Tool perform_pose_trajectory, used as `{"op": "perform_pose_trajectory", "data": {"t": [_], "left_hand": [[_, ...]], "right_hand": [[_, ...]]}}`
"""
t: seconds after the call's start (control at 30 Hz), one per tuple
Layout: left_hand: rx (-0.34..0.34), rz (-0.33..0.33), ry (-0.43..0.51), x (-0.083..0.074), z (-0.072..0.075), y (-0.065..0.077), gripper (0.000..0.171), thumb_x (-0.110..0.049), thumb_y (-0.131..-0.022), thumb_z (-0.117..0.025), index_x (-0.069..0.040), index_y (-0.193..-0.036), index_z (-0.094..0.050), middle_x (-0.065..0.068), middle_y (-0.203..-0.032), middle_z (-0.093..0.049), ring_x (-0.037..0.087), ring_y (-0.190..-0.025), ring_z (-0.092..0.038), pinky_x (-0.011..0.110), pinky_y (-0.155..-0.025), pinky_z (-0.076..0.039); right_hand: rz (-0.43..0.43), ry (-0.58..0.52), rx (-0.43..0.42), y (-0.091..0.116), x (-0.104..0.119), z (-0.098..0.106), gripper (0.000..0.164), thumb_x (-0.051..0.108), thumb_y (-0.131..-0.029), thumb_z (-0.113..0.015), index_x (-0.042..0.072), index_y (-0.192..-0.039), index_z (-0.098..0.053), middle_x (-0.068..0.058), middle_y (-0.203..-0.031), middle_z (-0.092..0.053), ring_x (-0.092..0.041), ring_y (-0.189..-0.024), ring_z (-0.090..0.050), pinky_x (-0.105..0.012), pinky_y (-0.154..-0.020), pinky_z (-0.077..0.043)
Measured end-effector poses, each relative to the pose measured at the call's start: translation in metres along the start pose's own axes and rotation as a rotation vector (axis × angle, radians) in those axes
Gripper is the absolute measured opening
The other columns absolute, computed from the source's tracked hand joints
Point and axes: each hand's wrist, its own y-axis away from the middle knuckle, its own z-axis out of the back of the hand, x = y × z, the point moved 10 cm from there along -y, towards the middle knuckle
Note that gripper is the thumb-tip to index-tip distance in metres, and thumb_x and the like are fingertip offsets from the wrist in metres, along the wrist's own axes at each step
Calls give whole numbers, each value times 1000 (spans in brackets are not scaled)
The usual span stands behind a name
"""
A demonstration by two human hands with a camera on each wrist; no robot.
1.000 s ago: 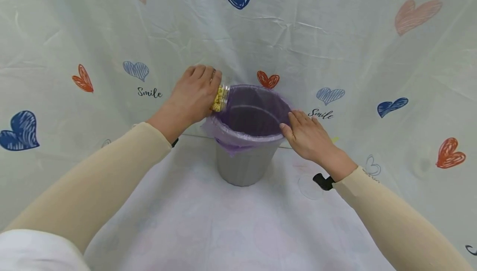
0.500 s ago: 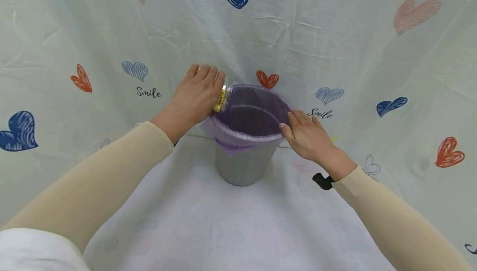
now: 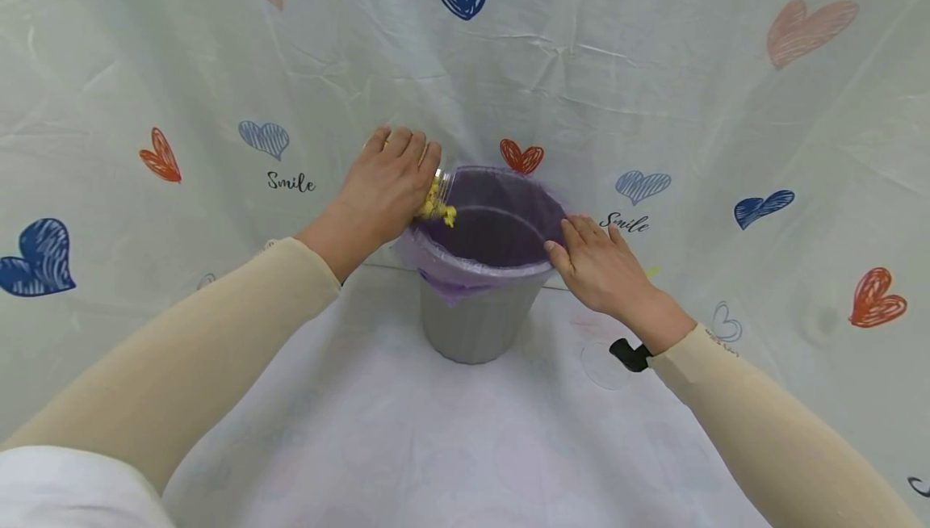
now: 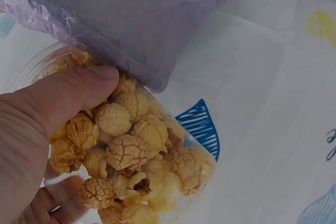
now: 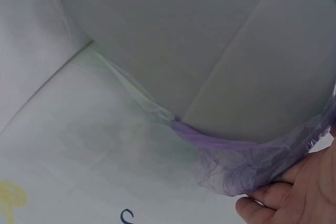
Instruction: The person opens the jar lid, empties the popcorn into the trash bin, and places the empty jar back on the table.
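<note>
left hand (image 3: 385, 182) grips the popcorn jar (image 4: 131, 148); right hand (image 3: 601, 268) rests relaxed against the bin (image 3: 475, 324).

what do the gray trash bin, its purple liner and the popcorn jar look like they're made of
Gray trash bin: probably plastic, judging by its smooth, matte, evenly colored wall.
Purple liner: thin, slightly glossy plastic film; it wrinkles and looks see-through at the edge.
Popcorn jar: clear and shiny, with popcorn visible through it; plastic or glass, I can't tell.

Draped space, heart-printed backdrop (image 3: 617, 100), white surface (image 3: 465, 439)
</note>
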Motion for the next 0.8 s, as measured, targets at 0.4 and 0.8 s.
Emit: {"op": "perform_pose_trajectory", "data": {"t": [0.4,0.8], "left_hand": [[-6,-15,-15,-5,3,-1,55,-6,-90,-60,0,-140,-39,21,-138,-48,39,-128,-42,55,-113,-30],[32,-44,-69,-10,4,-4,64,-8,-84,-68,-1,-140,-38,19,-139,-47,37,-130,-41,56,-115,-26]], "right_hand": [[-1,2,-3,0,0,-1,76,56,-103,-18,-2,-152,-27,-19,-159,-25,-38,-149,-18,-65,-117,-10],[-3,5,-13,0,0,0,76,56,-103,-18,-1,-152,-28,-19,-159,-26,-37,-149,-19,-65,-117,-10]]}}
